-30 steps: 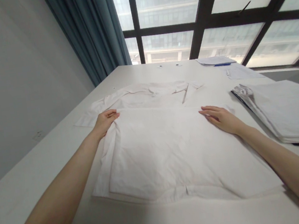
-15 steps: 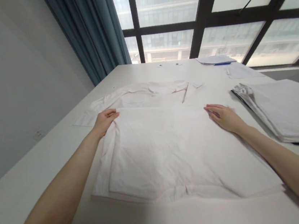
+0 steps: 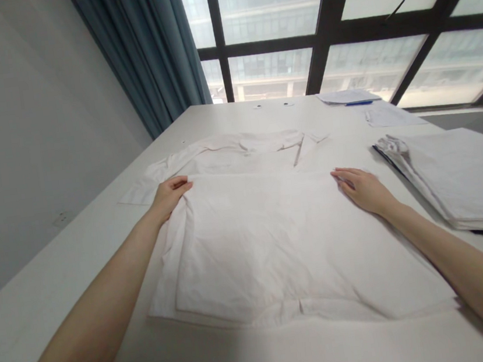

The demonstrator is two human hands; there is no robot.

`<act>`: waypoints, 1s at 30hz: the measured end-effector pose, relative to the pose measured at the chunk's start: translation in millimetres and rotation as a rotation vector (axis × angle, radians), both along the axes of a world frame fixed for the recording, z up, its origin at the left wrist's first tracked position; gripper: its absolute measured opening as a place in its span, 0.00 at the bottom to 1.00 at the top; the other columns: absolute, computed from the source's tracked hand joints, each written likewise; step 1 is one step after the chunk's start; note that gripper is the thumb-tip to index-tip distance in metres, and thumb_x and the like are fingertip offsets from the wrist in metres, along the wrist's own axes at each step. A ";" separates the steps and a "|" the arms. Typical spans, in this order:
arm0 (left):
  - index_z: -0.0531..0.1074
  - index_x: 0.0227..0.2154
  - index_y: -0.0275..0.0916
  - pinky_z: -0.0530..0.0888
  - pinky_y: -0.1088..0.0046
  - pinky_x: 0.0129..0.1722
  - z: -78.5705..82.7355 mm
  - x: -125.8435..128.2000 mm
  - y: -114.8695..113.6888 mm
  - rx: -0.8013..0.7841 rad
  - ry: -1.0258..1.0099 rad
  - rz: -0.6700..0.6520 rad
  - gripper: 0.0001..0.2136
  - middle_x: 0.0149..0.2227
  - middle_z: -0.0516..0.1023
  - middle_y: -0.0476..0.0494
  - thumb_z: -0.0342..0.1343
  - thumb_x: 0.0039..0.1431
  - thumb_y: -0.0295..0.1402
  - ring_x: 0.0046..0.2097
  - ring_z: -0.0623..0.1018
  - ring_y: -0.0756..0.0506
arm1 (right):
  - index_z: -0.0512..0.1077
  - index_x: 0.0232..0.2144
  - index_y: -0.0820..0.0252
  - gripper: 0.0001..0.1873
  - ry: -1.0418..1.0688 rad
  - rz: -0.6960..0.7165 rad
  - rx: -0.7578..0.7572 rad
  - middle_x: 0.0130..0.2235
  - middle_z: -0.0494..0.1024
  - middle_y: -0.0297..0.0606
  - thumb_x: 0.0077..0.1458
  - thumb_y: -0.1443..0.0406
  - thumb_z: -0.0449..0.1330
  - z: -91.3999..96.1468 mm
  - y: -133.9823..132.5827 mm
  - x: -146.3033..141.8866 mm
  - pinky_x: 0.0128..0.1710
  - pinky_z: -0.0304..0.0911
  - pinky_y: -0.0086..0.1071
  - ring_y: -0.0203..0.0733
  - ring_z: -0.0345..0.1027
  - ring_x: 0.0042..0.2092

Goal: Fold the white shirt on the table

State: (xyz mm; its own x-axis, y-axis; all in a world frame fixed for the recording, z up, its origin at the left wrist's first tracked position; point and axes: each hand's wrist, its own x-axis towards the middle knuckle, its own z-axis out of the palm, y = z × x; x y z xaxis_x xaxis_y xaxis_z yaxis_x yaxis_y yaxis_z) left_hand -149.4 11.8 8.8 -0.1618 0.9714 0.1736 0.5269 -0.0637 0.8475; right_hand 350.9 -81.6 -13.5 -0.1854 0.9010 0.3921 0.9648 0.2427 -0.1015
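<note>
A white shirt (image 3: 270,236) lies spread on the white table with its lower part folded over itself toward the far side. Its collar and button opening show beyond the fold, and one sleeve reaches out to the far left. At the left end of the folded edge, my left hand (image 3: 170,197) pinches the cloth between thumb and fingers. My right hand (image 3: 362,189) grips the other end of that edge, fingertips closed on the fabric. Small wrinkles run across the near part of the cloth.
On the right of the table (image 3: 255,361) lies a stack of folded white cloth (image 3: 474,176) with something black under it. Papers (image 3: 345,96) and a blue pen (image 3: 359,104) are at the far right. A blue curtain (image 3: 150,51) hangs by the window.
</note>
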 end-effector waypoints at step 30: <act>0.44 0.69 0.41 0.45 0.51 0.66 -2.6 151.4 -45.9 0.092 1.035 -0.753 0.35 0.71 0.42 0.41 0.35 0.66 0.56 0.71 0.44 0.38 | 0.62 0.62 0.57 0.27 -0.149 -0.073 -0.115 0.62 0.68 0.44 0.64 0.62 0.41 3.1 -3.8 -2.4 0.54 0.63 0.50 0.52 0.64 0.59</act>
